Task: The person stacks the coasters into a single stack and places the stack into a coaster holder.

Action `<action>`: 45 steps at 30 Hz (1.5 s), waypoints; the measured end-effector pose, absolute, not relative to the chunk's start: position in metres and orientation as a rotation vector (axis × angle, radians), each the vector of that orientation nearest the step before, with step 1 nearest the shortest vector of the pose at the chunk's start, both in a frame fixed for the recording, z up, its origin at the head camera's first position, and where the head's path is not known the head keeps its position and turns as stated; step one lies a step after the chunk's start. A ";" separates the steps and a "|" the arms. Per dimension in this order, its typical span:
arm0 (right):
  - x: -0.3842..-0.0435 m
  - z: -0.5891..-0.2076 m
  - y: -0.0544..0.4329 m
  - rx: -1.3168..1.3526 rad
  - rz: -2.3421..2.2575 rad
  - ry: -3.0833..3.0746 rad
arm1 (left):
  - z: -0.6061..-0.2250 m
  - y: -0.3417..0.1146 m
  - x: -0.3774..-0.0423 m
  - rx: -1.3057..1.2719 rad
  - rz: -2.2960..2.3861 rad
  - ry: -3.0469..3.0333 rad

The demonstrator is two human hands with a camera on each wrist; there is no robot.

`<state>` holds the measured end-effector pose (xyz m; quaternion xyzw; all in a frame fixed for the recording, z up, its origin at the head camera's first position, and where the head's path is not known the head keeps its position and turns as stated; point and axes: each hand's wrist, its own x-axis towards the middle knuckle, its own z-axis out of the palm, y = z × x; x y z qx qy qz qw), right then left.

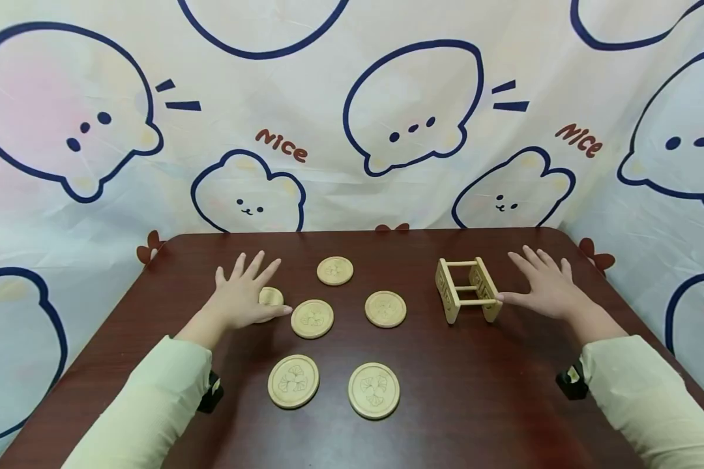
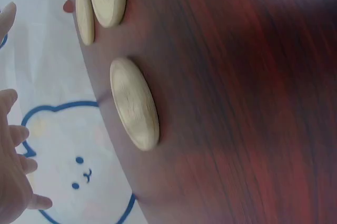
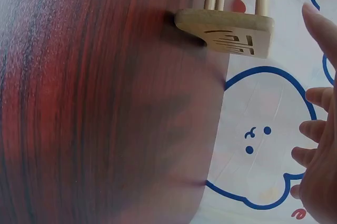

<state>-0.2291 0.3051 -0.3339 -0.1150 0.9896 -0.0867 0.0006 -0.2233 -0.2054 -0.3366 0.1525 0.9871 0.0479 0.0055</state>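
My left hand (image 1: 240, 301) hovers with spread fingers over the left side of the table, partly covering a round wooden coaster (image 1: 272, 297) in the head view. In the left wrist view that coaster (image 2: 134, 104) lies flat on the wood, apart from the fingers. To the right, a small wooden rack (image 1: 468, 290) with carved end panels and thin rods stands on the table. My right hand (image 1: 547, 286) is beside it, fingers spread, the thumb tip overlapping the rack's right panel in the head view. The right wrist view shows a gap between thumb and rack (image 3: 231, 33). Neither hand holds anything.
More coasters with leaf engravings lie spread over the middle: one at the back (image 1: 335, 270), two in the centre (image 1: 312, 319), two near the front (image 1: 373, 391). The dark wooden table (image 1: 475, 404) ends at a cartoon-print cloth (image 1: 399, 195) behind it.
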 end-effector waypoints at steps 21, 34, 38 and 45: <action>-0.235 -0.345 0.289 -0.466 -0.359 3.092 | -0.343 -0.149 -0.243 0.632 0.279 3.022; -0.237 -0.361 0.281 -0.477 -0.440 3.071 | -0.359 -0.114 -0.251 0.775 0.250 2.963; -0.239 -0.364 0.280 -0.491 -0.520 3.057 | -0.363 -0.105 -0.253 0.837 0.231 2.941; -0.242 -0.369 0.278 -0.494 -0.601 3.019 | -0.374 -0.087 -0.259 0.908 0.189 2.920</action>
